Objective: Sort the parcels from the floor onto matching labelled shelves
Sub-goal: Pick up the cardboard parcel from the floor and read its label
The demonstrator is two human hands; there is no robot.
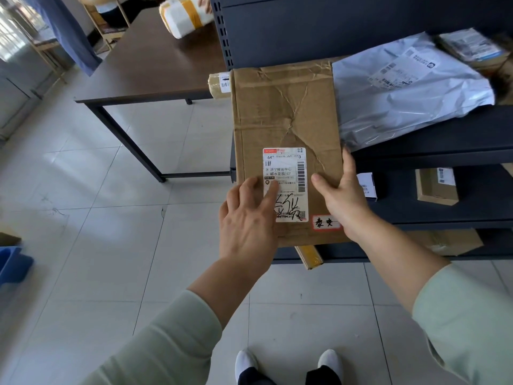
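A flat brown cardboard parcel [286, 118] with a white shipping label and a small red-edged handwritten tag lies lengthwise across the left end of a dark shelf [433, 140], its near end overhanging the shelf edge. My left hand [247, 215] lies on the parcel's near left part, fingers over the label. My right hand [342, 198] grips the parcel's right edge, thumb on top. A grey plastic mailer bag [402, 90] lies on the same shelf just right of the parcel.
A brown table [155, 65] stands left of the shelf unit, with a white taped parcel [184, 15] and another person's hand at its far end. Lower shelves hold small boxes [435, 187]. A blue bin [14, 262] sits at the floor's left edge.
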